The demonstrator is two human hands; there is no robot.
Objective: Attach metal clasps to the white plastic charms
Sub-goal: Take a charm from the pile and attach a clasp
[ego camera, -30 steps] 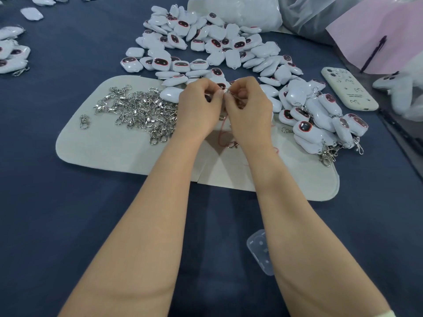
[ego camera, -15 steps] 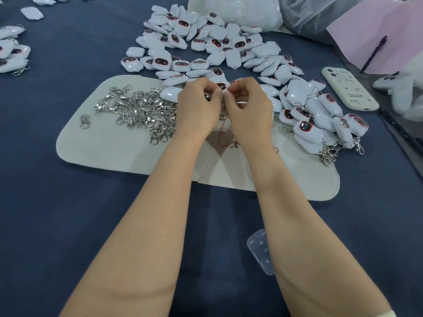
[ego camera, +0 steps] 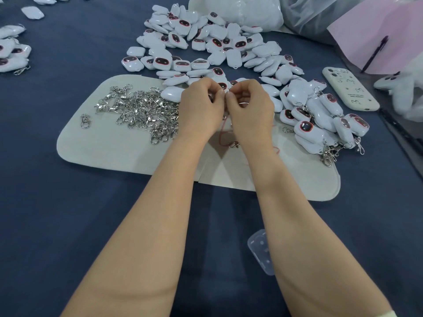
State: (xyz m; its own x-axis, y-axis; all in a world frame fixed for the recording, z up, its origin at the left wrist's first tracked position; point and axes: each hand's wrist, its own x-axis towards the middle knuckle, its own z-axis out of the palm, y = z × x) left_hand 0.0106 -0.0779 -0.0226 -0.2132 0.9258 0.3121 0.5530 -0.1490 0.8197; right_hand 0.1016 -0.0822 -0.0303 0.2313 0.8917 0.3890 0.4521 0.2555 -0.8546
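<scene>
My left hand and my right hand meet over the cream mat, fingers curled, fingertips pinching something small between them. What they hold is mostly hidden; a white charm shows inside my right hand's fingers. A thin red cord hangs below the hands. A heap of loose metal clasps lies on the mat just left of my left hand. Several white charms with dark red-rimmed faces are piled behind the hands. Charms with clasps on them lie in a group to the right.
A cream phone lies at the right. Pink paper and clear plastic bags sit at the back. More charms lie at the far left. A clear plastic piece sits on the dark blue table by my right forearm.
Both hands stay together over the mat; the fingers have only shifted slightly around the small piece.
</scene>
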